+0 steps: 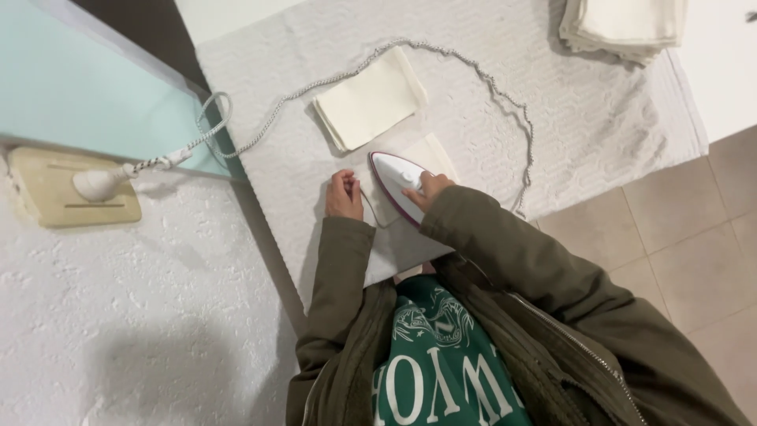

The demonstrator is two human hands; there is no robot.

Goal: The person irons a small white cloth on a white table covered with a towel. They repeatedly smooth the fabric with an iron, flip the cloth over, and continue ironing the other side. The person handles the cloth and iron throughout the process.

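My right hand (pixel 430 189) grips the handle of a white iron with a purple rim (pixel 394 183), which rests flat on a cream cloth (pixel 432 154) spread on the white towel-covered surface (pixel 552 102). Beside the iron, my left hand (pixel 344 196) presses down on the near left edge of the same cloth, fingers curled. The iron's braided grey cord (pixel 505 102) loops across the towel and runs left to a plug in a beige wall socket (pixel 71 188). A folded cream cloth (pixel 369 102) lies just beyond the iron.
A stack of folded cream cloths (pixel 623 28) sits at the far right corner of the towel. A pale turquoise panel (pixel 79 87) and white textured wall (pixel 142 315) are on the left. Beige floor tiles (pixel 694 244) lie to the right.
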